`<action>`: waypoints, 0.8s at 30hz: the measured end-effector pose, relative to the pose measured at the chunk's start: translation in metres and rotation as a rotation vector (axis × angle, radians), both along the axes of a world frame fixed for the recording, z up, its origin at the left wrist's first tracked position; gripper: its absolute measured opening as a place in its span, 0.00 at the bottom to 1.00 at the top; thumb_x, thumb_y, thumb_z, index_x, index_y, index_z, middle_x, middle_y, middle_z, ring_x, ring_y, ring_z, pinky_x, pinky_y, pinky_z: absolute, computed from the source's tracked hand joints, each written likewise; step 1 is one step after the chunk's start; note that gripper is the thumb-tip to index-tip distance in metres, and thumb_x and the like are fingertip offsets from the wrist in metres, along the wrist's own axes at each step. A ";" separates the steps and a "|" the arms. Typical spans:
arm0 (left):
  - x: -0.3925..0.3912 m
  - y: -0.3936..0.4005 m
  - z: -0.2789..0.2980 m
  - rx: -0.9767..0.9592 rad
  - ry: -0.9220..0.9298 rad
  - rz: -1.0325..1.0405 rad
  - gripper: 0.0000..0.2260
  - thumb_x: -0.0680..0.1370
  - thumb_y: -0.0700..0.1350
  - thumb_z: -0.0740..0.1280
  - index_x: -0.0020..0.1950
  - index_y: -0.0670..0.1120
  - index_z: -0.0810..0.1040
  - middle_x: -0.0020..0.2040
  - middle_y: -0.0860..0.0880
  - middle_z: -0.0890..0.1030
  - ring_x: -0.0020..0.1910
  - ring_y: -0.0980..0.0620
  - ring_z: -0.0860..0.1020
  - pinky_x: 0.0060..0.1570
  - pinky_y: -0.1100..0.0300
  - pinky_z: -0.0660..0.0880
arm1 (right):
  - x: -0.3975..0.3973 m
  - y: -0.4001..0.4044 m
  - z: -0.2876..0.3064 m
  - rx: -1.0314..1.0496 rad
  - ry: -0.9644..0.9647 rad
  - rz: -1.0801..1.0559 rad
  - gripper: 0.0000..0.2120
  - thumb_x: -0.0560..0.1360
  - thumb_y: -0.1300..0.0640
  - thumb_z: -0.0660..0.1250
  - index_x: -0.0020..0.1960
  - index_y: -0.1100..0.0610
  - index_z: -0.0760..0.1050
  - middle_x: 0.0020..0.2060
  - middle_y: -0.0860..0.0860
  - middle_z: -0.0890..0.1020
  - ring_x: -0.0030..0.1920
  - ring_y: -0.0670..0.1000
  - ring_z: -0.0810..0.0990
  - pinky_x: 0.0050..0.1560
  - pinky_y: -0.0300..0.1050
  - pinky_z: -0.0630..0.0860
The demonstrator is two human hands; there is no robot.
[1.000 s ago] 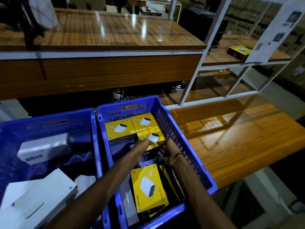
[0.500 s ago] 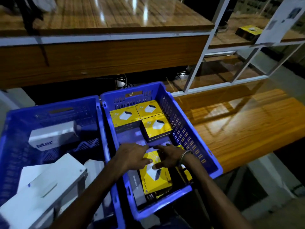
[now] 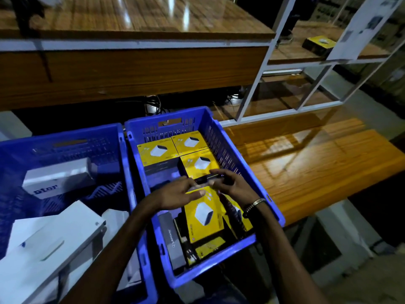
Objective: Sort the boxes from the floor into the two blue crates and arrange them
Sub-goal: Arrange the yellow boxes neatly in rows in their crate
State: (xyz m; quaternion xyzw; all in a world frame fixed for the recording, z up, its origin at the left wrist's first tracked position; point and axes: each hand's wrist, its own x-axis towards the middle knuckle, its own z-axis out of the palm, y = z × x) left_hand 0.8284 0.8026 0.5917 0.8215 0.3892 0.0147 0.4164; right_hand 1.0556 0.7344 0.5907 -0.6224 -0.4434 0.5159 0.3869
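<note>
Head view. Both hands worked inside the right blue crate [image 3: 271,213]. The left hand [image 3: 175,194] and right hand [image 3: 234,187] together held 1 yellow box [image 3: 203,212] by its far end, which was raised and turned so that its dark edge showed. The left fingers [image 3: 192,194] lay fairly straight across the box's upper corner; the right fingers [image 3: 217,172] curled over the dark edge, pinching it.

3 yellow boxes [image 3: 198,164] lay flat and touching at the far end of this crate: 2 in the back row, 1 in front on the right. A bare patch of floor remained in front of the back-left box, just beside the held box. That gap was judged the likely landing place.

Risks, as judged: the grip sat on 1 end only, so the box could pivot and drop onto the loose boxes at the near end. These were a grey box [image 3: 173,240] and several tilted yellow ones. Lowered askew, the box could catch the neighbour's edge or the crate wall and shove the row out of line.

Room: the gap looked close to 1 box wide, hemmed by the left wall and the flat boxes. The left blue crate [image 3: 65,137] held white boxes [image 3: 57,178] lying at odd angles. The orange table [image 3: 328,172] lay just right of the crate.
</note>
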 end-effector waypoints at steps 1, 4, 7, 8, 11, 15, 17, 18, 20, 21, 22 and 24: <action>0.000 0.001 -0.002 -0.013 -0.043 0.041 0.23 0.75 0.73 0.61 0.50 0.54 0.75 0.50 0.47 0.77 0.48 0.51 0.77 0.48 0.53 0.72 | 0.000 0.000 0.005 -0.005 0.080 -0.048 0.16 0.76 0.60 0.75 0.63 0.54 0.80 0.48 0.55 0.84 0.46 0.46 0.82 0.49 0.47 0.79; 0.000 0.000 0.002 -0.188 -0.305 0.264 0.14 0.79 0.64 0.66 0.52 0.54 0.79 0.58 0.47 0.79 0.61 0.49 0.78 0.65 0.48 0.73 | 0.003 -0.001 0.012 -0.039 0.279 -0.190 0.14 0.77 0.54 0.72 0.62 0.53 0.80 0.52 0.54 0.86 0.49 0.50 0.85 0.48 0.47 0.80; -0.001 0.002 0.014 -0.437 -0.597 0.605 0.18 0.75 0.67 0.68 0.53 0.55 0.82 0.60 0.49 0.83 0.66 0.43 0.79 0.69 0.39 0.73 | 0.009 0.000 0.016 -0.037 0.336 -0.275 0.21 0.72 0.43 0.77 0.60 0.53 0.81 0.53 0.54 0.86 0.48 0.51 0.83 0.44 0.45 0.79; -0.001 0.001 0.020 -0.478 -0.669 0.687 0.16 0.78 0.64 0.67 0.55 0.53 0.82 0.59 0.49 0.84 0.64 0.41 0.80 0.67 0.36 0.75 | 0.010 0.000 0.016 -0.048 0.377 -0.276 0.22 0.72 0.41 0.77 0.60 0.53 0.81 0.53 0.53 0.85 0.47 0.51 0.83 0.46 0.46 0.79; 0.000 -0.001 0.028 -0.567 -0.808 0.830 0.07 0.86 0.51 0.61 0.58 0.53 0.77 0.63 0.51 0.78 0.67 0.42 0.78 0.68 0.36 0.74 | 0.009 0.002 0.012 -0.077 0.503 -0.188 0.28 0.70 0.42 0.78 0.65 0.53 0.78 0.54 0.55 0.83 0.48 0.54 0.81 0.48 0.49 0.80; 0.001 -0.002 0.025 -0.556 -0.758 0.813 0.12 0.86 0.53 0.60 0.67 0.54 0.74 0.70 0.51 0.76 0.70 0.47 0.75 0.73 0.40 0.70 | 0.006 0.004 0.000 -0.117 0.469 -0.156 0.31 0.69 0.51 0.81 0.68 0.56 0.75 0.53 0.60 0.77 0.54 0.59 0.72 0.50 0.54 0.81; 0.003 -0.005 0.023 -0.436 -0.690 0.713 0.03 0.86 0.51 0.61 0.57 0.57 0.74 0.58 0.58 0.78 0.59 0.61 0.77 0.68 0.52 0.72 | 0.007 0.005 0.001 -0.143 0.434 -0.174 0.22 0.73 0.54 0.77 0.66 0.54 0.77 0.52 0.57 0.78 0.53 0.57 0.74 0.48 0.53 0.81; 0.004 -0.006 0.022 -0.368 -0.659 0.677 0.03 0.85 0.49 0.63 0.56 0.58 0.72 0.53 0.61 0.75 0.52 0.67 0.76 0.61 0.61 0.73 | 0.007 0.005 0.003 -0.159 0.426 -0.179 0.17 0.76 0.54 0.74 0.63 0.53 0.79 0.50 0.56 0.79 0.51 0.56 0.76 0.46 0.51 0.82; 0.007 -0.012 0.021 -0.215 -0.575 0.637 0.12 0.82 0.50 0.69 0.63 0.55 0.71 0.48 0.58 0.76 0.45 0.66 0.76 0.45 0.69 0.73 | 0.005 0.004 0.007 -0.207 0.388 -0.213 0.06 0.80 0.53 0.68 0.56 0.51 0.80 0.42 0.52 0.80 0.42 0.50 0.78 0.41 0.48 0.82; 0.007 -0.016 0.022 -0.145 -0.526 0.614 0.19 0.80 0.52 0.72 0.67 0.54 0.69 0.44 0.55 0.76 0.42 0.62 0.77 0.39 0.68 0.71 | 0.003 0.004 0.009 -0.227 0.361 -0.225 0.05 0.82 0.54 0.65 0.54 0.51 0.79 0.38 0.51 0.80 0.36 0.48 0.78 0.37 0.44 0.81; 0.007 -0.019 0.023 -0.097 -0.452 0.581 0.24 0.78 0.56 0.73 0.69 0.54 0.68 0.42 0.53 0.76 0.39 0.57 0.77 0.36 0.64 0.71 | 0.003 0.003 0.007 -0.247 0.320 -0.227 0.07 0.83 0.53 0.62 0.52 0.53 0.78 0.34 0.51 0.78 0.31 0.48 0.76 0.32 0.40 0.76; 0.004 -0.022 0.021 -0.022 -0.245 0.528 0.32 0.74 0.68 0.71 0.71 0.55 0.66 0.45 0.51 0.81 0.43 0.49 0.82 0.39 0.55 0.75 | 0.001 0.003 0.003 -0.267 0.276 -0.213 0.12 0.84 0.52 0.59 0.52 0.58 0.78 0.30 0.53 0.77 0.25 0.51 0.74 0.26 0.38 0.68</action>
